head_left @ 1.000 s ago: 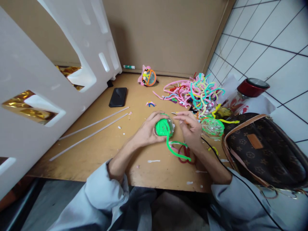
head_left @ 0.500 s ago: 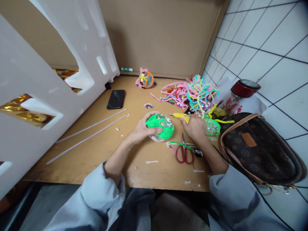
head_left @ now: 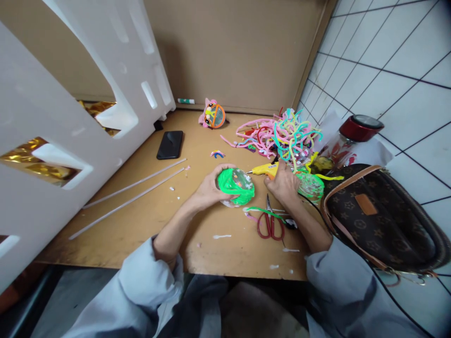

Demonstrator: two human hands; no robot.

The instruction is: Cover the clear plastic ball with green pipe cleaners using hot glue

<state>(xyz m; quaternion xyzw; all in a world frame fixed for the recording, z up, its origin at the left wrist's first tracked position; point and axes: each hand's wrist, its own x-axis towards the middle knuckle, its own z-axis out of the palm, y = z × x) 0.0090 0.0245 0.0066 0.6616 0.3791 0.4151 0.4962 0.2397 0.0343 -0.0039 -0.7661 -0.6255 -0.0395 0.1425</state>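
A clear round ball (head_left: 243,180) partly wrapped in bright green fuzzy strips is in my left hand (head_left: 210,186), whose fingers curl round its left side. My right hand (head_left: 283,182) grips a yellow hot glue gun (head_left: 263,169), its metal nozzle pointing left at the ball's right edge. Whether the nozzle touches the ball I cannot tell. Below my right hand lie red-handled scissors (head_left: 270,225) with a green pipe cleaner (head_left: 260,210) across them. Just right of that hand sits a second clear piece with green strips (head_left: 310,187).
Tangled pipe cleaners (head_left: 282,136) lie at the back right, near a red-lidded bottle (head_left: 361,127) and a brown handbag (head_left: 384,216). A phone (head_left: 169,145), two glue sticks (head_left: 130,202) and a decorated ball (head_left: 214,115) are on the table (head_left: 141,244). A white plastic panel (head_left: 116,56) stands left.
The glue gun's nozzle has come down slightly, nearer the ball's right edge. My left thumb has moved off the ball's front, where more green now shows.
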